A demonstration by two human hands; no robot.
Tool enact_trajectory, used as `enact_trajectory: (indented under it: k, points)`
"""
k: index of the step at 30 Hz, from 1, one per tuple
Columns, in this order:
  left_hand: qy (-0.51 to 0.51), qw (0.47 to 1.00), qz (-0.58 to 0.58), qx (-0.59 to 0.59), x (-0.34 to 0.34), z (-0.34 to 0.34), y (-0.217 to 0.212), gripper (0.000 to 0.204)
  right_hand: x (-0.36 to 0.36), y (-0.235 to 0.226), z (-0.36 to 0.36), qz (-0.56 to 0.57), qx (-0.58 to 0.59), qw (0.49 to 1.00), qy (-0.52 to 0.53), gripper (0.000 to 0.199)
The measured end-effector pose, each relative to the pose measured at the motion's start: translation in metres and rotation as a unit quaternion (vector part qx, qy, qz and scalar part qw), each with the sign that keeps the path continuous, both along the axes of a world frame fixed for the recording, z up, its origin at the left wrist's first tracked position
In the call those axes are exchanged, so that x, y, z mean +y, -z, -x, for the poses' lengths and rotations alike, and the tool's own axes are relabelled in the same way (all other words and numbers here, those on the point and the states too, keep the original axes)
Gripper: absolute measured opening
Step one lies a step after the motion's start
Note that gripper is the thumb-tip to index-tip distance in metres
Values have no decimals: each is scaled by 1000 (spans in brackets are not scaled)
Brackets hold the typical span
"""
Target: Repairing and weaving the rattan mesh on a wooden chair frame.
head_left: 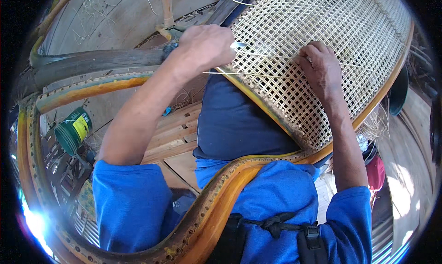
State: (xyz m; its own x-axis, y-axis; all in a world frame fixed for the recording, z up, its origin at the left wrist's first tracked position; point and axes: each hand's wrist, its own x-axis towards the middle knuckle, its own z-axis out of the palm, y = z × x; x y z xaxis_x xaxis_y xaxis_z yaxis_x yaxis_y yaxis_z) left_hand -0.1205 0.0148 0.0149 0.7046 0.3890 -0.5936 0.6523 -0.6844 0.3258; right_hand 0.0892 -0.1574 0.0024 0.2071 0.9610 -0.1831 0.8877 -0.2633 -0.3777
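Through the head camera I see an openwork cane panel (350,38) at upper right, strung in a curved wooden frame (209,208), with one edge over the person's dark trousers (235,119). The left hand (207,45) is a clenched fist at the panel's left edge, apparently around a slim tool (238,45) with a pale-blue tip. The right hand (321,70) is on the weave with its fingers curled in; I cannot tell whether they pinch a strand. Just below the fist, a loose cane strand (260,75) runs from beyond the panel's edge out over the lattice.

My worry is the strand: a hard or sideways pull could split it, or a twist could kink it against the crossing canes. If that tip is sharp, a slip toward the right hand could nick a finger or cut a woven cane. The strand's free end might also snag in the row of peg holes along the frame.

The fist hides the tool's handle, so I cannot name its kind. The right fingertips are tucked from me, the panel's far end runs out of view, its underside is unseen, and glare whitens the lower left.
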Motion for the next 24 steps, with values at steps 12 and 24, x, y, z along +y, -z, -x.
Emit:
enact_trajectory:
  k: [12, 24]
  points:
    - [-120, 990, -35, -58, -13, 38, -41, 25, 39, -15, 35, -51, 161, 985, 18, 21]
    - [-169, 984, 6, -54, -10, 37, -39, 22, 69, 16, 93, 37, 435, 900, 13, 24]
